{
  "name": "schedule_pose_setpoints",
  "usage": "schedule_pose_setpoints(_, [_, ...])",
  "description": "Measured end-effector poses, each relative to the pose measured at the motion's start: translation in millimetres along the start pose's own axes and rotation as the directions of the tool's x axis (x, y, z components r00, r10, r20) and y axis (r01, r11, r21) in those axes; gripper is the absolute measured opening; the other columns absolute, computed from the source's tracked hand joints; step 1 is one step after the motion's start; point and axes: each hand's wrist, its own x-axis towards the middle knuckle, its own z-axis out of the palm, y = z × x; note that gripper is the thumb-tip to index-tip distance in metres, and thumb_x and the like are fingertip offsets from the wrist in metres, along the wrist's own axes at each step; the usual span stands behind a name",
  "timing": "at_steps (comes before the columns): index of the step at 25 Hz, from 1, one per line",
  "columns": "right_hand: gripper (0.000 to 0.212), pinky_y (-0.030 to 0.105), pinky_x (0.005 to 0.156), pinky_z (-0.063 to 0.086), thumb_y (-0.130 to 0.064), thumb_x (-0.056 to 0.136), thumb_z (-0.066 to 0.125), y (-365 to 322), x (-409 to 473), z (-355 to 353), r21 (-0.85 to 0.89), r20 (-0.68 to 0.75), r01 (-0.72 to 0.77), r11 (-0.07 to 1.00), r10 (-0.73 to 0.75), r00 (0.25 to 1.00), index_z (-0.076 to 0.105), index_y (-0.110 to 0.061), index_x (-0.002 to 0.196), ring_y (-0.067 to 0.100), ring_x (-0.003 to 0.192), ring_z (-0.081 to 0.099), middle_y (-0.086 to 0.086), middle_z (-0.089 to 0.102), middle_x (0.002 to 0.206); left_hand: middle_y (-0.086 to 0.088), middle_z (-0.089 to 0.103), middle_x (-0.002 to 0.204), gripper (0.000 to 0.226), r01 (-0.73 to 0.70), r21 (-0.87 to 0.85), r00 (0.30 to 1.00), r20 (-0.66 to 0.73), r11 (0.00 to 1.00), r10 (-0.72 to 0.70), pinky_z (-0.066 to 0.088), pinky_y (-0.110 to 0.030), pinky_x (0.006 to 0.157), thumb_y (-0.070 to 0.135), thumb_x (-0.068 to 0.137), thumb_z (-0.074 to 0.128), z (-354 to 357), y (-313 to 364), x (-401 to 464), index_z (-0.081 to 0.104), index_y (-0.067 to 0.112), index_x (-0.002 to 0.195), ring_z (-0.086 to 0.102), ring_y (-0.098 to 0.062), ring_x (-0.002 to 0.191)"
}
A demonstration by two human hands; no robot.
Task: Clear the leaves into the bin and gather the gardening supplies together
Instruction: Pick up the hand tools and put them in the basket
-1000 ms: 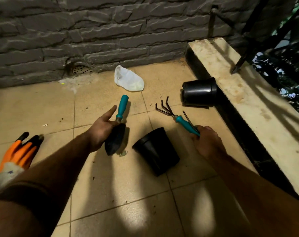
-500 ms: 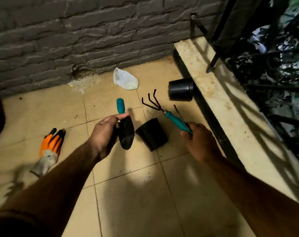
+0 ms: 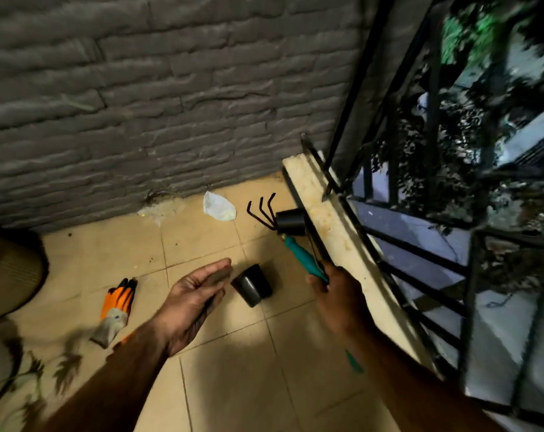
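The right hand (image 3: 336,285) grips the rake (image 3: 291,241), prongs pointing up and away from it, while the left hand (image 3: 193,302) lies flat, holding nothing.

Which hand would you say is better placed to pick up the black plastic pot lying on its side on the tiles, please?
Probably the left hand: it is open, empty, beside the black plastic pot. The right hand grips the teal-handled hand rake.

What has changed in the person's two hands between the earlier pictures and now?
The left hand has let go of the trowel and is open, palm up. The trowel appears to have passed to the right hand, which still grips the hand rake. The pots and glove stay on the floor.
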Motion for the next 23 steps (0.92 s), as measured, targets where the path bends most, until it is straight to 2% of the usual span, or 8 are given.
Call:
schedule_pose_setpoints(4, [0.042, 0.009, 0.067, 0.036, -0.038, 0.104, 0.053, -36.2, -45.0, -55.8, 0.079, 0.002, -0.033, 0.996, 0.033, 0.999, 0.055, -0.020, 0.141, 0.015, 0.115, 0.061, 0.001, 0.064, 0.125, -0.002, 0.074, 0.115, 0.041, -0.045, 0.042, 0.998, -0.032, 0.998, 0.046, 0.051, -0.033, 0.098, 0.030, 0.087, 0.069, 38.2, 45.0, -52.2, 0.070, 0.010, 0.123, 0.067, -0.015, 0.104])
schedule_pose_setpoints(6, [0.044, 0.014, 0.077, 0.041, -0.040, 0.103, 0.053, -57.9, -76.4, -91.2, 0.107, 0.014, -0.055, 0.993, 0.054, 0.998, 0.054, -0.021, 0.143, 0.015, 0.121, 0.060, 0.000, 0.064, 0.130, 0.004, 0.075, 0.115, 0.035, -0.076, 0.052, 0.996, -0.043, 0.996, 0.079, 0.047, -0.037, 0.102, 0.034, 0.090, 0.066, 56.5, 68.4, -90.4, 0.072, 0.016, 0.120, 0.065, -0.015, 0.110])
schedule_pose_setpoints(8, [0.045, 0.022, 0.088, 0.044, -0.042, 0.103, 0.053, -80.5, -112.2, -131.2, 0.135, 0.008, -0.082, 0.987, 0.082, 0.997, 0.056, -0.020, 0.142, 0.017, 0.121, 0.060, 0.000, 0.065, 0.131, 0.001, 0.076, 0.115, 0.030, -0.032, -0.062, 0.997, -0.066, 0.998, 0.028, 0.047, -0.042, 0.105, 0.028, 0.094, 0.065, 73.4, 96.7, -136.0, 0.071, 0.015, 0.120, 0.067, -0.018, 0.111])
schedule_pose_setpoints(12, [0.037, 0.011, 0.058, 0.037, -0.044, 0.102, 0.055, -116.5, -183.6, -183.9, 0.226, 0.019, -0.160, 0.961, 0.160, 0.987, 0.063, -0.021, 0.129, 0.007, 0.086, 0.056, -0.006, 0.064, 0.103, -0.005, 0.076, 0.098, 0.029, -0.025, -0.178, 0.998, -0.064, 0.984, 0.014, 0.054, -0.049, 0.094, 0.029, 0.098, 0.061, 90.1, 142.0, -219.6, 0.065, 0.011, 0.121, 0.071, -0.027, 0.099])
schedule_pose_setpoints(15, [0.032, 0.005, 0.054, 0.036, -0.045, 0.099, 0.059, -137.7, -242.0, -199.3, 0.306, -0.038, -0.189, 0.933, 0.211, 0.977, 0.067, -0.025, 0.123, 0.002, 0.074, 0.055, -0.009, 0.063, 0.092, -0.003, 0.071, 0.078, 0.032, -0.053, -0.187, 0.997, -0.066, 0.981, 0.042, 0.057, -0.044, 0.077, 0.038, 0.091, 0.067, 97.4, 154.2, -261.8, 0.066, 0.013, 0.111, 0.070, -0.021, 0.073])
schedule_pose_setpoints(17, [0.027, 0.018, 0.063, 0.048, -0.044, 0.096, 0.064, -153.9, -280.2, -204.2, 0.377, -0.080, -0.213, 0.901, 0.260, 0.962, 0.070, -0.023, 0.113, 0.011, 0.074, 0.061, -0.006, 0.064, 0.084, -0.006, 0.067, 0.075, 0.044, -0.060, -0.158, 0.998, -0.007, 0.986, 0.060, 0.052, -0.037, 0.061, 0.043, 0.080, 0.074, 103.5, 162.4, -285.3, 0.067, 0.010, 0.108, 0.063, -0.019, 0.061])
schedule_pose_setpoints(19, [0.023, 0.032, 0.062, 0.049, -0.040, 0.093, 0.069, -163.7, -315.4, -205.1, 0.498, -0.092, -0.230, 0.836, 0.314, 0.945, 0.070, -0.018, 0.101, 0.013, 0.063, 0.058, -0.006, 0.061, 0.070, -0.009, 0.064, 0.085, 0.055, -0.049, -0.119, 0.991, 0.120, 0.992, 0.064, 0.048, -0.036, 0.061, 0.042, 0.080, 0.078, 112.4, 166.2, -307.3, 0.064, 0.004, 0.117, 0.057, -0.021, 0.068])
schedule_pose_setpoints(23, [0.015, 0.031, 0.063, 0.049, -0.040, 0.092, 0.069, -178.9, -396.9, -223.2, 0.651, -0.144, -0.271, 0.710, 0.465, 0.874, 0.070, -0.026, 0.095, 0.014, 0.063, 0.058, -0.008, 0.062, 0.066, -0.004, 0.066, 0.081, 0.054, 0.014, -0.061, 0.937, 0.349, 0.998, 0.008, 0.049, -0.025, 0.056, 0.037, 0.078, 0.083, 147.8, 178.0, -366.2, 0.068, 0.003, 0.116, 0.058, -0.010, 0.062])
